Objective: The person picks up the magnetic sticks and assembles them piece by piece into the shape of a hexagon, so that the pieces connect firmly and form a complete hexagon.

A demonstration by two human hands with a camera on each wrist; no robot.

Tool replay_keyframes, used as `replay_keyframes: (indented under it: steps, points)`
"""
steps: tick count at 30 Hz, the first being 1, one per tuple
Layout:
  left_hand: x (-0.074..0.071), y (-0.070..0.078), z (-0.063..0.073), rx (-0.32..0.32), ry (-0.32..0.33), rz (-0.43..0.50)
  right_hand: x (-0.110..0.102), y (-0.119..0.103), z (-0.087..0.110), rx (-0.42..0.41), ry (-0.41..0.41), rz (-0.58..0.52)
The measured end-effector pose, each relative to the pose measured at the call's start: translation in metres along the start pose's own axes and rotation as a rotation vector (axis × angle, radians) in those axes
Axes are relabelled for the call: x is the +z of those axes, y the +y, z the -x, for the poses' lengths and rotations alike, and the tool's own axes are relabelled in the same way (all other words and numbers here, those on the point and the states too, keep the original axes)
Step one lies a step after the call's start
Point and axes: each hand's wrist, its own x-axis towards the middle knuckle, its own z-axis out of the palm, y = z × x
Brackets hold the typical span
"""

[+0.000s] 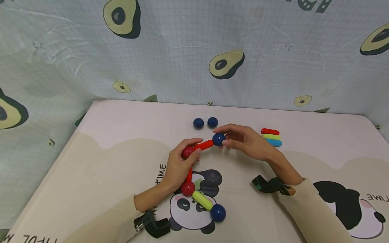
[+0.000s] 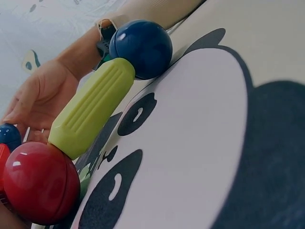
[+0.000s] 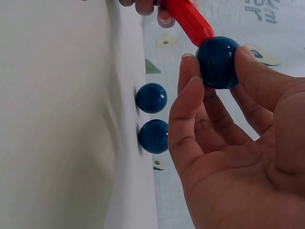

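Note:
My left hand (image 1: 180, 163) grips a red ball (image 1: 187, 152) and the inner end of a red rod (image 1: 204, 145) at a joint of a ball-and-rod chain. At that rod's far end, a blue ball (image 1: 218, 139) is pinched between the thumb and fingers of my right hand (image 1: 247, 141); the right wrist view shows the rod meeting this ball (image 3: 218, 63). Down from the left hand runs another red rod (image 1: 189, 174), partly hidden, to a second red ball (image 2: 42, 183). From there a yellow-green rod (image 2: 93, 107) leads to another blue ball (image 2: 141, 49).
Two loose blue balls, the left one (image 1: 198, 123) and the right one (image 1: 212, 122), sit beyond my hands. Right of them lie a red rod (image 1: 270, 131), a yellow-green rod (image 1: 271, 136) and a blue rod (image 1: 273, 142) side by side. An avocado-print cloth (image 1: 182, 67) hangs behind the table.

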Motion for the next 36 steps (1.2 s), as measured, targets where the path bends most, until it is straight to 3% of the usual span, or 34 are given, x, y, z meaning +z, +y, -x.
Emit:
replay_keyframes:
  steps: [9,15,29,36]
  points:
    - [0.0001,-0.0011,-0.0017,0.019,0.002,-0.079,0.0021,-0.0024,0.0000,0.010,-0.002,0.021]
    - [-0.0003,-0.0006,-0.0011,0.004,-0.019,-0.081,0.0028,-0.0035,-0.0007,0.012,-0.014,0.024]
    - [-0.0009,0.0002,-0.0003,0.048,-0.031,-0.092,0.0049,-0.0044,-0.0016,0.038,-0.013,0.032]
    - [-0.0011,-0.0010,-0.0002,0.030,-0.033,-0.090,0.0062,-0.0053,-0.0021,0.032,-0.008,0.039]
